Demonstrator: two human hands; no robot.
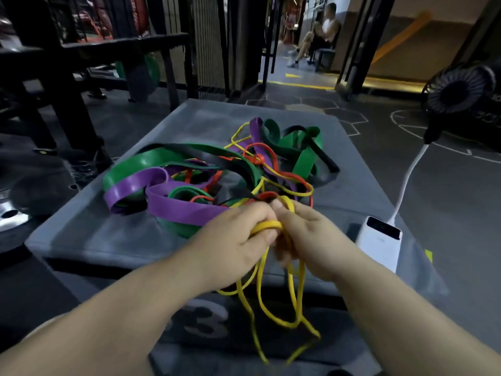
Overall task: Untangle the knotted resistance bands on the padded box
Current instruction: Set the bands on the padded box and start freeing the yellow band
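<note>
- A grey padded box [89, 234] with a flat fabric top fills the middle of the view; a large pale "3" shows on its near face at 6 o'clock.
- A knotted heap of rubber resistance bands [217, 169] lies on the box top, its long axis running from 9 o'clock towards 1 o'clock.
- A black round floor fan [458, 88] stands on the floor at 2 o'clock, well apart from the heap.
- A wide green rubber band [141, 161] arcs along the heap's 9 o'clock side and shows again at 1 o'clock.
- A wide purple rubber band [184, 210] loops just beside the green one, one stretch pointing at the hands.
- A black flat rubber band [325, 156] edges the heap at 2 o'clock.
- The left hand [233, 240] is at 6 o'clock of the heap, its grip closed, fingers curled round a thin yellow rubber band [292, 294].
- The right hand [311, 237] touches the left, its grip also closed round the same yellow band.
- The yellow band hangs in long loops from both hands over the box's near edge towards 6 o'clock; other strands run up into the heap towards 12 o'clock.
- A white rectangular power bank [379, 242] lies on the box at 4 o'clock, beside the right hand.
- A thin red rubber band [260, 158] is knotted at the heap's centre.
- A white cable [406, 180] runs from the power bank towards the fan.
</note>
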